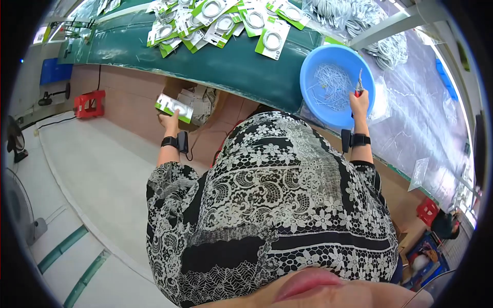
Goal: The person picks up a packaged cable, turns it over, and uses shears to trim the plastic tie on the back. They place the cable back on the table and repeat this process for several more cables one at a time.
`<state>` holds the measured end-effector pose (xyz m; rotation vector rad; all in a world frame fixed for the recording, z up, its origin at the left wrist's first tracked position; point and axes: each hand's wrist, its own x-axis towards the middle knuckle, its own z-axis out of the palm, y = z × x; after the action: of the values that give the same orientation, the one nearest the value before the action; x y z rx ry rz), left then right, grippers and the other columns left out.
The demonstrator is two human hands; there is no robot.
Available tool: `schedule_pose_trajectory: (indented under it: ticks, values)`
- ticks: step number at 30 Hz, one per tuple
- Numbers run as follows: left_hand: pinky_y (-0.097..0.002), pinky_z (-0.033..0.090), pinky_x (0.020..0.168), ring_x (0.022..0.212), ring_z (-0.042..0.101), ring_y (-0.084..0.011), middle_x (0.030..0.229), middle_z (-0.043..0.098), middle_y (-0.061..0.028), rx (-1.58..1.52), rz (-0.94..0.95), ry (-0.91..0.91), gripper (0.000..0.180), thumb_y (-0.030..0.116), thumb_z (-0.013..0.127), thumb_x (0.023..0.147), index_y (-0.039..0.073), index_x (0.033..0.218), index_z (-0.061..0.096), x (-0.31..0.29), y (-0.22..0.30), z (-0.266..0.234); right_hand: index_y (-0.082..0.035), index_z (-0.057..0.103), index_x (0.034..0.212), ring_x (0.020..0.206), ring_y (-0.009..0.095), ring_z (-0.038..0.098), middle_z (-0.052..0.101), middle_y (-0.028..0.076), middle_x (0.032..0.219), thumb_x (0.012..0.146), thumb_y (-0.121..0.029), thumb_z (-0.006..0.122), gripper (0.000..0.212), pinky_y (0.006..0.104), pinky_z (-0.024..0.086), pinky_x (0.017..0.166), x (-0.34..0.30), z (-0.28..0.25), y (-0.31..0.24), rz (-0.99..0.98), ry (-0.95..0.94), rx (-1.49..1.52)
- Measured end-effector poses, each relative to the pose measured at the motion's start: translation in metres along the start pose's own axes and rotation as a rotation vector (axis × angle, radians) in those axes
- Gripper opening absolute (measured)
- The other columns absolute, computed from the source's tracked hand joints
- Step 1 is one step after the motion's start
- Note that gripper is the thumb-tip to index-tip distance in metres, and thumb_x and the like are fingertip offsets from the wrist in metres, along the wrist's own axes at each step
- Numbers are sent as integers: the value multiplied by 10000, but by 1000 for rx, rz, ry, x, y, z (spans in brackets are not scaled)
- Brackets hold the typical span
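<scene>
My left hand point(169, 120) is closed on a packaged cable point(174, 108), a white and green card pack, at the left beyond the bench edge. Just beyond it, low down, a cardboard box point(220, 105) contains several similar packs. Over the right part of a round blue basin point(306, 84), my right hand point(359, 104) grips a pair of pliers point(360, 82) with red handles, its metal jaws pointing up and away. Thin white plastic strips point(331, 84) lie loose in the basin.
Many packaged cables point(224, 22) are heaped on the green bench point(226, 64). Bundles of white cables point(387, 51) lie at the far right, by a pale metal post point(387, 28). A red plastic stool point(89, 104) stands at the left, and fans point(16, 139) are at the left edge.
</scene>
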<state>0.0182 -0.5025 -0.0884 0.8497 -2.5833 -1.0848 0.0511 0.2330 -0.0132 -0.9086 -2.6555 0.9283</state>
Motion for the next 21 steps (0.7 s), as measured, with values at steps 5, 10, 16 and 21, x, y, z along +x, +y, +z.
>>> schedule_pose_trajectory:
  ticks: [5,10,16,21]
  values:
    - [-333,504,808,945,619,-231,1062,601,-158,-239,306,-299,395,155,640,846,-20,1180,522,4,127,99,14,530,1038,754,311,572,586,150,811,763,-272,696,431,399,458,731,-30,-10,21,96,99,53]
    - [-380,502,781,905,639,-324,925,654,-192,-66,595,-591,325,306,598,860,8,984,637,-19,250,239,-21,540,1167,721,147,505,537,32,799,811,-272,709,468,294,437,689,-62,-8,-31,65,123,235]
    - [-419,512,798,963,619,-381,978,646,-223,454,652,-733,466,369,638,817,-19,1057,542,-40,344,323,-46,545,1207,724,82,469,501,-21,797,830,-223,703,445,233,418,678,-114,-24,-55,238,-27,253]
    - [-457,525,796,986,617,-386,1066,611,-248,567,663,-849,451,336,634,836,-19,1083,506,-19,343,344,-45,556,1180,753,127,518,548,39,834,797,-271,728,477,288,446,691,-137,-22,-64,264,42,293]
